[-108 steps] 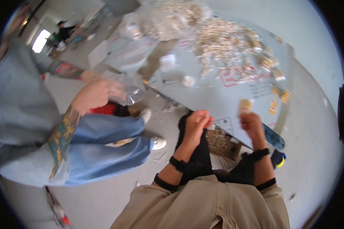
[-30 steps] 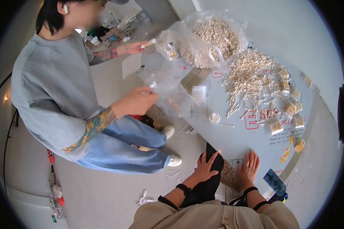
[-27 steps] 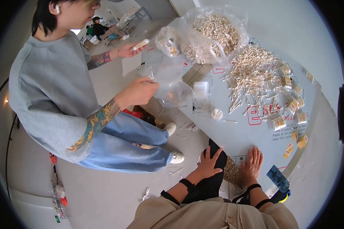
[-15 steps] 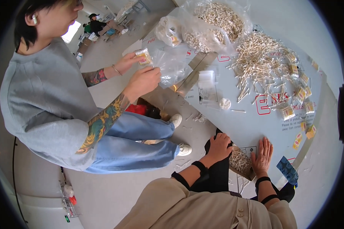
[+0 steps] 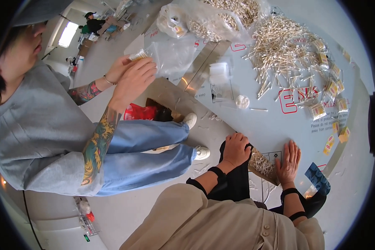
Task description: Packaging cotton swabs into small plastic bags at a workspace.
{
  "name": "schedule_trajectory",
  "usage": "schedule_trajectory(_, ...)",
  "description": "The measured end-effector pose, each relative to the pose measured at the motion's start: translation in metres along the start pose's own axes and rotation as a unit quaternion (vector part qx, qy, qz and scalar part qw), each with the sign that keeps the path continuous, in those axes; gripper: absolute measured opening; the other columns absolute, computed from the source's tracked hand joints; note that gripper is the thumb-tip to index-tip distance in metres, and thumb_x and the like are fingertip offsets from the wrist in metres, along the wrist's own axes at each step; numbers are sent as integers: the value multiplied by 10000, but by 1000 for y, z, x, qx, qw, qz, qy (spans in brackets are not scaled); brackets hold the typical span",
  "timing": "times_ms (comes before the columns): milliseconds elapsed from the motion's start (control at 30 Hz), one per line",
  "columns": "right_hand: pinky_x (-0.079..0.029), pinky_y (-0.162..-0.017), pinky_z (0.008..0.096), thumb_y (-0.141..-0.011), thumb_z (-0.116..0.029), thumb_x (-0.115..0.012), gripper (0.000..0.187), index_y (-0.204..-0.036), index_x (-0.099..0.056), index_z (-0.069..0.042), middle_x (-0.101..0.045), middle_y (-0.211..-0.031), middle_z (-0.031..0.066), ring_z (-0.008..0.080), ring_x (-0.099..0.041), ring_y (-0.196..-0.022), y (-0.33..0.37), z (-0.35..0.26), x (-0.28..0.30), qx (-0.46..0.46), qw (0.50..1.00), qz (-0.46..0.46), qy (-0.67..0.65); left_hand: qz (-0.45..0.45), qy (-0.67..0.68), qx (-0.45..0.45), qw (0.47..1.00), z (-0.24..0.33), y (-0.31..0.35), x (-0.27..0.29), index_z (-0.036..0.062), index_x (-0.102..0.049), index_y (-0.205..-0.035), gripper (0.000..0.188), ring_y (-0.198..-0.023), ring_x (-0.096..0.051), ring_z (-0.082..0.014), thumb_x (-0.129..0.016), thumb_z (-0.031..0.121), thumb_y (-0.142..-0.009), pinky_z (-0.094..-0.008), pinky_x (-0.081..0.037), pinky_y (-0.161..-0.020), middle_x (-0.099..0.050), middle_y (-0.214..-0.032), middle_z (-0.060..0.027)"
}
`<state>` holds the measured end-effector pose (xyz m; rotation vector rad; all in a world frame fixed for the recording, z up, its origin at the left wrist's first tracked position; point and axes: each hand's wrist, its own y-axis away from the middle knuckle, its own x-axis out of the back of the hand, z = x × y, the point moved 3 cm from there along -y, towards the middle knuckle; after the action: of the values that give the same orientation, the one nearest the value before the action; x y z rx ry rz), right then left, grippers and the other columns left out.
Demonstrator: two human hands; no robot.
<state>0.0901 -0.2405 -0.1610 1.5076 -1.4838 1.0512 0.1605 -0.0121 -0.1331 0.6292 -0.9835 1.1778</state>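
Note:
My left hand (image 5: 236, 151) rests on my black-clad knee, its fingers draped over and holding nothing. Flat on the table's near edge lies my right hand (image 5: 288, 161), fingers stretched out and no object under them that I can see. Between the two hands, below the table edge, a small cardboard box (image 5: 272, 180) contains loose cotton swabs (image 5: 260, 163). To my left, a co-worker in a grey sweatshirt holds a pack of cotton swabs (image 5: 138, 55) at a clear plastic bag (image 5: 171, 56).
A heap of cotton swabs (image 5: 279, 46) covers the far table (image 5: 254, 125), beside a large bag of swabs (image 5: 214, 23). Small swab packs (image 5: 318, 111) lie along the right. Nearer are clear sleeves (image 5: 219, 74), a round white container (image 5: 242, 101) and yellow labels (image 5: 329, 144).
The co-worker's hands have shifted left, and the swab pack has turned and is now at the plastic bag. My view has shifted slightly; both my hands stay in place.

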Motion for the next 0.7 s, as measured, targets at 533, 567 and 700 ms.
schedule_trajectory(533, -126, -1162, 486, -806, -229, -597, 683, -1408, -338, -39, -301, -1491, 154, 335, -240, -1397, -1, 0, 1, 1, 1000, 10, -8, -19, -18, 8, 1000, 1, 0, -7, 90, -578, -801, 145, -921, -499, -252, -653, 180, -717, -409, -350, -863, -520, -862, -61)
schedule_trajectory(567, -123, -1161, 491, -802, -239, -610, 690, -1403, -340, -34, -302, -1490, 153, 332, -239, -1397, -1, 0, 1, 1, 1000, 13, -4, -16, -18, 5, 1000, 1, 0, -7, 90, -578, -802, 144, -919, -499, -252, -653, 180, -717, -409, -350, -863, -519, -862, -62)
schedule_trajectory(700, -129, -1162, 482, -804, -204, -588, 679, -1414, -335, -46, -300, -1492, 157, 339, -243, -1394, 0, 0, 0, 0, 1000, 9, -10, -13, -22, 2, 1000, 0, 1, -6, 91, -577, -805, 143, -918, -497, -253, -653, 179, -721, -410, -350, -864, -518, -860, -62)
